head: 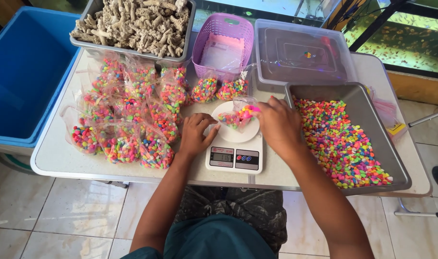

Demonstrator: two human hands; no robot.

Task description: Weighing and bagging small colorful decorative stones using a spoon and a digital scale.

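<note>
The small clear bag (239, 115) of coloured pebbles sits on the round white pan of the kitchen scale (234, 148), and it lies right between your two hands, touching both. Your right hand (276, 125) is on its far-right side: those fingers (266, 106) are pinched on the bag's open top, where a clump of pink and yellow pebbles shows just at the fingertips. Your left hand (196, 133) is on the near-left side, its fingers (210, 125) curled against the bag's lower edge, steadying it; whether they truly grip the plastic or only press on it, you cannot tell from here. The bag's long axis runs from your left fingers up and away toward your right fingers, so the mouth is at your right hand, which is the nearer one to the supply. Just to the right of your right fingers, almost touching your wrist, is the wall of the grey tray (367, 120) heaped with loose pebbles (341, 144). To the left of your left fingers, the filled bags (128, 120) crowd the desk (60, 158) close up, leaving only a narrow strip of bare surface beside the scale. Beyond your fingertips stand two more filled bags, the purple basket (223, 41) and the clear lidded box (300, 52). The scale's near edge lies close to the desk's front rim.
</note>
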